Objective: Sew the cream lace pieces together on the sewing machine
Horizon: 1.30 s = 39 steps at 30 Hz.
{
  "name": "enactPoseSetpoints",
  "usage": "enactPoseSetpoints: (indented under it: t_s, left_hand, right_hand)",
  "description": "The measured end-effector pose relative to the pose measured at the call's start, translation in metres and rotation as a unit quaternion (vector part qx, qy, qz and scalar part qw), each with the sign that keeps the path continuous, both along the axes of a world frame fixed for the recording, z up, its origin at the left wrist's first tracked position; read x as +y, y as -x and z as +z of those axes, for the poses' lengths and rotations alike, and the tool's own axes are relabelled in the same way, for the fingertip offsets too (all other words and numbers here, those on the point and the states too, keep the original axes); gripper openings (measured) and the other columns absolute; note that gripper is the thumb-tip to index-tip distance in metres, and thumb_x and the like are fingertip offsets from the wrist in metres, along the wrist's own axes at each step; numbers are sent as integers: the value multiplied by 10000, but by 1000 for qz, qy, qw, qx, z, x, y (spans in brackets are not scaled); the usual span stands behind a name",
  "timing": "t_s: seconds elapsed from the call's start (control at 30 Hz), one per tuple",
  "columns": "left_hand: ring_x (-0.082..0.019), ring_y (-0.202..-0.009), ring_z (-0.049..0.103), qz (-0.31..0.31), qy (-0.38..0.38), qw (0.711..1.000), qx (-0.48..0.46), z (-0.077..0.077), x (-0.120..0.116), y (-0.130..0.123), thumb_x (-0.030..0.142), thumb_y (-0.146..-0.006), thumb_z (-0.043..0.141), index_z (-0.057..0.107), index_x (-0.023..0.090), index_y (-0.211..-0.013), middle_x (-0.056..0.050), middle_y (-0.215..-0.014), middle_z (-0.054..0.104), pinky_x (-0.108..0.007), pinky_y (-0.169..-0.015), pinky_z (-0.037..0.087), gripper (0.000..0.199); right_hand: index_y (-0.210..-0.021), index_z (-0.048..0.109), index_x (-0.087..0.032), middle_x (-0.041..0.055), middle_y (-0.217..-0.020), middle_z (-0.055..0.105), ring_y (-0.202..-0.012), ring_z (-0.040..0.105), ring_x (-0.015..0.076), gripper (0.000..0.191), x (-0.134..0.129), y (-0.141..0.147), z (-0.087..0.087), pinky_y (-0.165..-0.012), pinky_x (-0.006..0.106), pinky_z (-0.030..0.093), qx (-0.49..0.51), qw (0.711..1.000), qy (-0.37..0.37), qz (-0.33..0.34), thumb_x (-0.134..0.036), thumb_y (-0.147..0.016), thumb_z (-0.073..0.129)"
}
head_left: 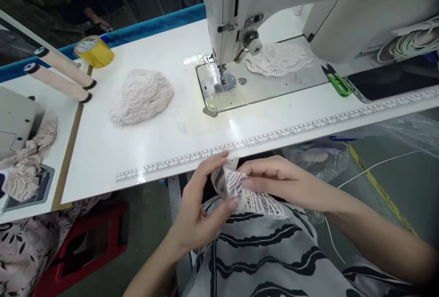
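Between my hands, just in front of the table's front edge, is a piece of white openwork lace [240, 191], partly folded. My left hand [206, 201] curves around its left side, with the thumb low on the lace and the fingers behind its upper edge. From the right, my right hand [274, 178] pinches the lace near its middle between thumb and fingers. Beyond my hands stands a sewing machine [222, 77], its needle over the metal plate. A pile of lace pieces [146, 95] lies left of the machine, and more lace [277, 59] rests on its bed under the arm.
A printed ruler [274, 136] runs along the front of the white table [99, 150]. Green thread snips [338, 82] and a dark phone [394, 77] lie at the right. Thread cones [58, 82] and yellow tape [94, 51] stand at the left, above a red stool [89, 242].
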<state>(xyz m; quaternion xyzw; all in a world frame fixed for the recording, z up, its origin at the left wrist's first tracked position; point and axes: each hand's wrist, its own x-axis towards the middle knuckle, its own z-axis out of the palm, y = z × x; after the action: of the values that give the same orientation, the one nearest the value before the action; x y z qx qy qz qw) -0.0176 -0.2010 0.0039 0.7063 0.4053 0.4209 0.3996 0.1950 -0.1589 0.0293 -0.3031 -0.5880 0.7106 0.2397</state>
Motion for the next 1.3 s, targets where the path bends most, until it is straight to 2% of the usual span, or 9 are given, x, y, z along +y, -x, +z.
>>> enactPoseSetpoints:
  t_s: [0.07,0.17,0.23,0.3,0.47,0.63,0.87,1.07,1.3]
  left_hand:
    - [-257,-1192,567,-111,127,986,-12,6,8,0,353,-882,644,491,253,-1322,-115,-1310,571,-381,-976,507,476]
    - [-208,-983,634,-185,243,952,-29,4,17,-5,325,-830,712,599,250,-1106,-57,-1073,652,-308,-811,549,307]
    - [-190,-888,631,-203,302,930,-52,-2,20,-10,309,-825,717,632,231,-1003,-39,-959,657,-285,-734,536,212]
    - [-159,-760,602,-210,354,908,-81,-9,21,-14,315,-835,704,653,208,-917,-22,-838,640,-265,-657,499,144]
    - [-91,-579,430,-174,443,876,-75,-18,24,-14,411,-870,653,635,159,-796,8,-674,526,-235,-551,354,263]
    - [-99,-600,421,-164,454,873,-67,-21,28,-12,491,-887,595,620,157,-785,-1,-702,520,-240,-563,335,350]
    - [-120,-649,444,-147,450,879,-65,-26,31,-13,514,-871,600,628,160,-785,-6,-723,524,-254,-611,358,366]
    - [-93,-609,336,-143,447,881,-56,-27,31,-11,473,-888,597,596,174,-772,34,-673,399,-241,-586,300,320]
    - [-105,-668,443,-117,429,895,-40,-23,32,-15,433,-848,664,683,187,-861,1,-761,554,-233,-627,364,247]
  right_hand:
    - [-1077,622,-181,13,-878,644,-738,573,106,182,-4,-4,8,-629,214,448,-23,999,-14,39,-269,-975,500]
    - [-1159,564,-208,-33,-742,574,-604,468,87,203,-8,-11,13,-521,203,365,-73,995,-32,63,-278,-985,486]
    - [-1146,554,-214,-64,-667,480,-551,383,81,194,-9,-15,11,-477,206,303,-97,993,-37,51,-296,-977,505]
    - [-1130,554,-215,-66,-677,444,-566,372,81,186,-9,-19,4,-482,206,295,-100,994,-29,23,-296,-966,524]
    - [-1135,541,-200,-40,-760,518,-610,398,78,197,-9,-23,-16,-533,209,325,-65,996,35,-43,-297,-964,526]
    - [-1118,553,-203,-32,-770,532,-636,419,87,203,-10,-23,-27,-570,226,336,-57,995,53,-62,-325,-956,547]
    - [-1088,562,-193,-35,-759,540,-642,438,88,185,-7,-22,-30,-571,232,338,-65,994,53,-74,-300,-937,573]
    - [-1080,562,-198,-43,-733,534,-636,441,90,178,-8,-21,-31,-565,232,343,-68,994,53,-72,-300,-935,575]
    - [-1090,549,-217,-41,-741,554,-655,468,96,175,-10,-20,-34,-594,237,369,-80,994,51,-60,-312,-944,561]
